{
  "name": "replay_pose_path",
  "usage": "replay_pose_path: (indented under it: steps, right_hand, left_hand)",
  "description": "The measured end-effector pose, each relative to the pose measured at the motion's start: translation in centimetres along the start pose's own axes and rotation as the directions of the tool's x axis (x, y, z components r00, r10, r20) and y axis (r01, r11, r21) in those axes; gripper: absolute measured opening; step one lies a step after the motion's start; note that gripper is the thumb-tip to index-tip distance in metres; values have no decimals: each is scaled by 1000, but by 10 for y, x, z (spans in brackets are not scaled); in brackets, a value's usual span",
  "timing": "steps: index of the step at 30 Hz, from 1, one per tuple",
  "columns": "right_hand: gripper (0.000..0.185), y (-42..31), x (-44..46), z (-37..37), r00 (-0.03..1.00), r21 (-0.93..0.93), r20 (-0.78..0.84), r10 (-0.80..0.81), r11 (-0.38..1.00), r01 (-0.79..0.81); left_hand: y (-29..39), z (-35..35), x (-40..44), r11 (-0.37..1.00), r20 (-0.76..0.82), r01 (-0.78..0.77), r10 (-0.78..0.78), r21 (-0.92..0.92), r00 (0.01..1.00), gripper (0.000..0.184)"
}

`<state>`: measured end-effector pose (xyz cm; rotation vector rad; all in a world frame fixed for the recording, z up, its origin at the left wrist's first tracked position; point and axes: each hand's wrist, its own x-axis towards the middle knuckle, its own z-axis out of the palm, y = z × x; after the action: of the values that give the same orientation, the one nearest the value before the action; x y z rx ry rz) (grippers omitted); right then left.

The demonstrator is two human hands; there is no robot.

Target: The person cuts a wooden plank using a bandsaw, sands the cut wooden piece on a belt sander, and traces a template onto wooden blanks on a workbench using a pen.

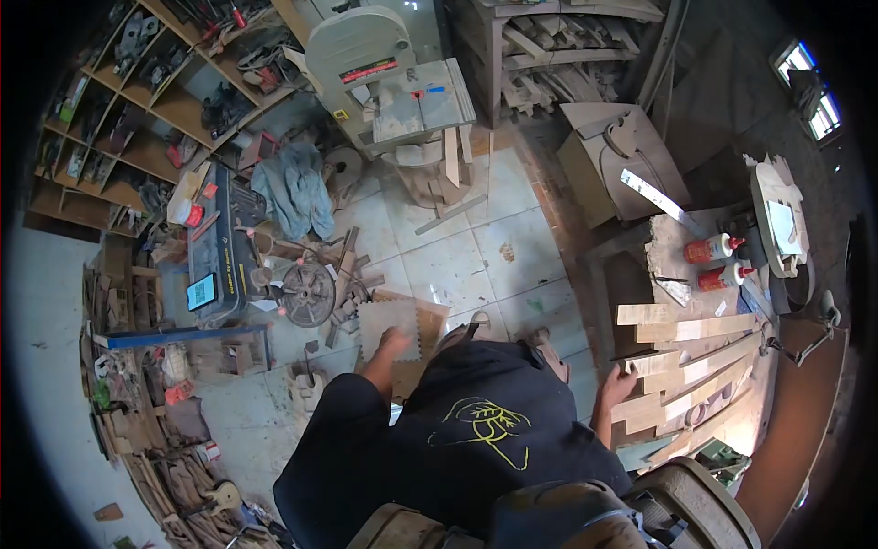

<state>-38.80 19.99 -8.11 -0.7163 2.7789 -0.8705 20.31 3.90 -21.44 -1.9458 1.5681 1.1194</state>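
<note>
My right hand [618, 388] is at the near ends of several pale wooden strips laid side by side on the bench at my right. Its fingertips are closed at the end of one wooden strip [653, 363]. My left hand [395, 342] hangs low in front of me, over a grey interlocking foam mat [377, 326] on the floor. It is small and blurred, so its fingers cannot be made out, and I see nothing held in it. Two red-and-white glue bottles [710, 248] stand beyond the strips, beside a metal ruler [660, 198].
A dusty band saw [361, 55] stands ahead. Shelves of tools [155, 110] fill the far left. A black toolbox [240, 247] bears a phone [201, 292]. Offcuts and a round metal wheel [307, 295] lie on the tiled floor [439, 265]. A wood rack [567, 59] stands behind.
</note>
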Motion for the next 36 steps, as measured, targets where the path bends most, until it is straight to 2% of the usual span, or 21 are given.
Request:
replay_pose_path:
  steps: [2, 4, 7, 9, 10, 12, 13, 16, 19, 22, 25, 28, 31, 34, 36]
  right_hand:
    - [43, -32, 5, 12, 992, 216, 73, -104, 973, 86]
    - [38, -54, 12, 23, 973, 266, 122, -197, 951, 160]
    - [31, -76, 26, 35, 938, 262, 266, -222, 953, 151]
    - [26, -82, 38, 44, 899, 279, 326, -293, 938, 204]
    - [26, -83, 43, 46, 879, 296, 390, -275, 941, 163]
    - [26, -87, 60, 56, 824, 332, 509, -250, 940, 81]
    - [25, -81, 71, 63, 784, 329, 588, -197, 944, -10]
    - [22, -69, 91, 76, 731, 423, 668, -142, 880, -216]
    - [19, -60, 109, 88, 674, 444, 729, -119, 832, -333]
    - [19, -54, 118, 96, 611, 453, 779, -144, 802, -389]
    - [21, -68, 123, 98, 581, 435, 802, -138, 802, -410]
    - [22, -84, 126, 102, 566, 428, 811, -148, 810, -401]
    - [24, -105, 128, 98, 585, 436, 800, -136, 802, -409]
    - [28, -112, 119, 97, 615, 437, 782, -95, 788, -433]
    - [31, -121, 112, 94, 646, 405, 763, -30, 801, -441]
  left_hand:
    - [28, -20, -21, 997, -19, -30, 28, -77, 999, 52]
    - [79, -44, -52, 971, -109, -82, 58, -226, 992, 51]
    - [106, -41, -37, 877, -200, -301, 240, -375, 950, 48]
    - [137, -52, -53, 861, -273, -291, 187, -417, 944, 46]
    - [146, -57, -62, 854, -308, -286, 157, -435, 938, 44]
    - [130, -33, -35, 844, -278, -266, 146, -466, 949, 43]
    - [125, -26, -24, 838, -264, -258, 143, -480, 954, 43]
    - [133, -55, -51, 946, 4, -13, 15, -323, 1000, 45]
    - [104, -36, -35, 963, -145, -115, 81, -242, 986, 47]
    - [104, -41, -35, 979, -132, -23, -4, -201, 991, 47]
    - [124, -51, -49, 890, -190, -41, -52, -454, 980, 49]
    - [138, -60, -40, 863, -173, -38, -57, -504, 983, 52]
    - [155, -89, -34, 817, -78, 30, -92, -576, 993, 52]
    - [117, -81, 40, 900, -140, -91, 33, -427, 990, 51]
    - [112, -90, 78, 893, -123, -110, 62, -438, 991, 50]
